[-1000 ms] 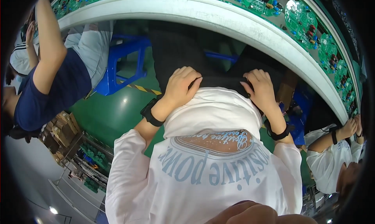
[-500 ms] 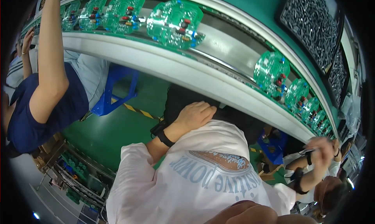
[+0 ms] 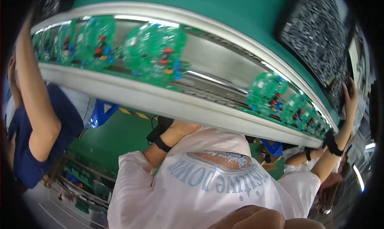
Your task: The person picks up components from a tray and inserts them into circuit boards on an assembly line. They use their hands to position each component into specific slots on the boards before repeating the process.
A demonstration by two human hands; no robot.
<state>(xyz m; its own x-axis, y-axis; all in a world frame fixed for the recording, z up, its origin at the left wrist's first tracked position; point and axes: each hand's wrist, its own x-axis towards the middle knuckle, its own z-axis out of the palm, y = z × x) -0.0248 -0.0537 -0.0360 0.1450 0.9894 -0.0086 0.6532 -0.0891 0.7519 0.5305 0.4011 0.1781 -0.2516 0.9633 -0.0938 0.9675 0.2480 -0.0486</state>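
Right hand (image 3: 351, 101) is raised past conveyor's (image 3: 160, 102) far side, beside heap of small grey parts (image 3: 314, 39); fingers look spread, any held part unclear. Left hand (image 3: 183, 128) sits below conveyor's near edge, which hides its fingers: can't tell; probably just resting. Green circuit boards (image 3: 154, 51) sit between conveyor's rails, likely for alignment. Co-worker's arm (image 3: 38, 105) crosses conveyor's left end.

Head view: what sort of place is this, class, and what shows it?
Probably an electronics assembly workshop: green circuit boards sit in a line along a conveyor-like track, and small grey parts lie heaped beyond it.
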